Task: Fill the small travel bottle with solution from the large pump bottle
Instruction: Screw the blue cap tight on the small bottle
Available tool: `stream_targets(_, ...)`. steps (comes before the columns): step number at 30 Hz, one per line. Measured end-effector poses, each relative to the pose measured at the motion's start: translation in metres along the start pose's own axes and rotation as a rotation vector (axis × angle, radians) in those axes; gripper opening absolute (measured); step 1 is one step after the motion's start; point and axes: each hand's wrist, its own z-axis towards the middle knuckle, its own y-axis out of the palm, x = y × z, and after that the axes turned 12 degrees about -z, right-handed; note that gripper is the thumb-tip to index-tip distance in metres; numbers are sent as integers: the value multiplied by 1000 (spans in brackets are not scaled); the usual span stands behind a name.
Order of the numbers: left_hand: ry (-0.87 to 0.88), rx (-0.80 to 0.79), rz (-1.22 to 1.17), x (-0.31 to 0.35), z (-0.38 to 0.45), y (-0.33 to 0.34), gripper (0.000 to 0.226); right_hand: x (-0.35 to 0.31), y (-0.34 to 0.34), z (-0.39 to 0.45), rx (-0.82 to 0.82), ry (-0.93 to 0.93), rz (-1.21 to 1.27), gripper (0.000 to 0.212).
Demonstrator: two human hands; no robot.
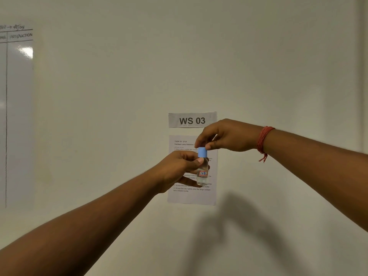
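Small travel bottle [202,172] labelled "17B", sign [192,120] "WS 03"

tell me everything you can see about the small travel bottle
The small travel bottle is clear, plastic-looking, upright, held in mid-air before a wall notice. It bears a red-bordered label reading 17B. Its blue cap is on. The left hand grips its body; the right hand pinches the cap from above.

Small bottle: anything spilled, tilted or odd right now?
Nothing stands out. The small bottle is upright in the left hand, the right hand pinches its blue cap, and no spill shows.
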Motion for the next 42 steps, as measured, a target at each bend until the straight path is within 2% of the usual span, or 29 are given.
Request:
stream_targets(8, -9, -8, 21, -3, -1, 2, 24, 0, 8, 3, -8, 52, -60, 21)
stream_targets(15, -6, 0, 12, -2, -2, 2, 26, 2, 5, -2, 14, 15, 56, 27)
stream_targets(24, -13, 2, 33, -4, -2, 1, 25, -2, 11, 2, 3, 44, -58, 19)
stream_targets(29, -16, 2, 34, -5, 0, 1, 26, 0, 7, -1, 53, 38, 26, 28)
stream_targets(33, -14, 5, 28, -5, 0, 0, 25, 1, 6, -3, -7, -15, 51, 30)
stream_targets(42, -11, -3, 32, -7, 0, 0, 24, 3, 15, 3, 3, 20, -36, 18)
